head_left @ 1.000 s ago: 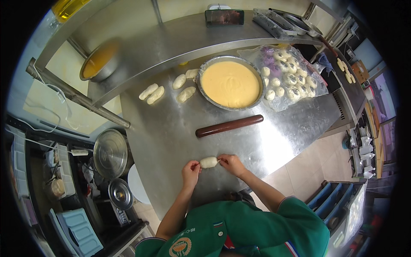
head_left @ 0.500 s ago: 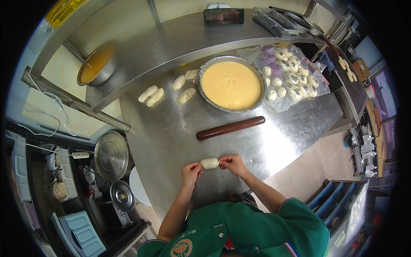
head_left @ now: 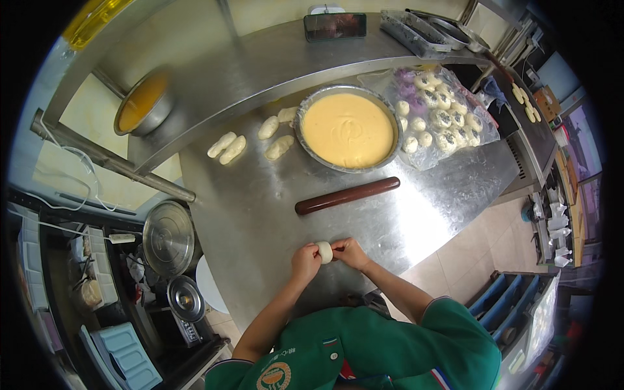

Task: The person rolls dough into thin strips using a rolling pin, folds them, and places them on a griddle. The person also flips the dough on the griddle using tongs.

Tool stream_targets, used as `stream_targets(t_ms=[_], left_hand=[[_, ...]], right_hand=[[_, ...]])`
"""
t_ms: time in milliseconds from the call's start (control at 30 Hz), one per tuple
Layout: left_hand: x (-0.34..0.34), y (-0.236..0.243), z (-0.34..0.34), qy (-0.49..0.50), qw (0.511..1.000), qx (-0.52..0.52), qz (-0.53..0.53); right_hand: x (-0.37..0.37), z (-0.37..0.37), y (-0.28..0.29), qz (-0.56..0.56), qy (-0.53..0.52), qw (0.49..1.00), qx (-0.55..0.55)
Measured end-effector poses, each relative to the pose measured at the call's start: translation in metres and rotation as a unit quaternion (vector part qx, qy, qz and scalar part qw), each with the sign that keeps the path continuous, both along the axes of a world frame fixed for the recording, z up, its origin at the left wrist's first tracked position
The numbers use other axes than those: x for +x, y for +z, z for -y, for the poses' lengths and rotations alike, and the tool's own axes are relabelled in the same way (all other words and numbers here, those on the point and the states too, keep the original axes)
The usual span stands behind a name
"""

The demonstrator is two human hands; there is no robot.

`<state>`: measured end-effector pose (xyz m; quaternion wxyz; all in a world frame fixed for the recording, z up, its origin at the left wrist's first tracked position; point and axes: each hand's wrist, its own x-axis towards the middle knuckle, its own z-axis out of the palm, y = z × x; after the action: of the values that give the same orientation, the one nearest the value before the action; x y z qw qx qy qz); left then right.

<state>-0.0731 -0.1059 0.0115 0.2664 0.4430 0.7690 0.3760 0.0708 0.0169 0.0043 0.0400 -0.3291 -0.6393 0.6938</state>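
A small roll of white dough (head_left: 325,252) is held between my two hands, close to the near edge of the steel table. My left hand (head_left: 306,261) pinches its left end with closed fingers. On the opposite end, the fingers of my right hand (head_left: 350,253) are closed too. Beyond my hands lies a dark brown rolling pin (head_left: 348,195), slanting up to the right. Behind the pin stands a large metal bowl (head_left: 300,139) of smooth pale yellow batter (head_left: 349,130). Several oblong dough pieces (head_left: 233,149) rest on the table left of the bowl.
Right of the bowl, a clear plastic sheet (head_left: 426,159) bears several round dough balls (head_left: 447,119), some dark-speckled. A raised steel shelf (head_left: 260,55) holds a phone (head_left: 335,27), a tray (head_left: 416,36) and another yellow-filled bowl (head_left: 156,117). Pot lids (head_left: 168,238) stand at the left, below table height.
My hands have come closer together, the left one moving right. The dough between them has gone from a longer horizontal roll to a short, upright-looking piece.
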Motion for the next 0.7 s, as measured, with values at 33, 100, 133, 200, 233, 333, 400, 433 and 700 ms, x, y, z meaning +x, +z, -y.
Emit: stream_targets(t_ms=[33, 100, 133, 200, 233, 333, 400, 433, 700], left_hand=[[-0.005, 0.001, 0.001, -0.010, 0.998, -0.016, 0.061], [-0.009, 0.002, 0.000, 0.009, 0.985, -0.015, 0.169], [-0.005, 0.006, 0.006, 0.039, 0.975, -0.004, 0.220], [0.012, 0.005, 0.030, 0.089, 0.945, -0.004, 0.316], [0.016, 0.004, 0.028, 0.101, 0.930, 0.008, 0.355], [0.009, 0.001, 0.035, 0.092, 0.871, 0.074, 0.477], [0.010, 0.022, 0.047, 0.092, 0.841, 0.118, 0.520], [0.009, -0.020, 0.060, 0.138, 0.905, 0.111, 0.386], [0.015, -0.027, 0.017, 0.125, 0.984, -0.022, 0.127]], right_hand=[[0.002, -0.001, 0.000, -0.029, 0.000, 0.999, 0.029], [0.009, 0.002, 0.000, -0.085, 0.001, 0.992, 0.088], [0.006, -0.001, 0.010, -0.074, 0.008, 0.988, 0.137], [0.002, 0.006, 0.036, -0.044, 0.023, 0.975, 0.216], [0.001, 0.005, 0.036, -0.087, 0.020, 0.927, 0.366], [-0.005, 0.009, 0.103, -0.041, 0.087, 0.865, 0.493], [-0.007, 0.015, 0.103, 0.022, 0.147, 0.771, 0.619], [-0.017, 0.019, 0.108, 0.036, 0.178, 0.710, 0.681], [-0.040, 0.035, 0.032, 0.159, 0.225, 0.651, 0.707]])
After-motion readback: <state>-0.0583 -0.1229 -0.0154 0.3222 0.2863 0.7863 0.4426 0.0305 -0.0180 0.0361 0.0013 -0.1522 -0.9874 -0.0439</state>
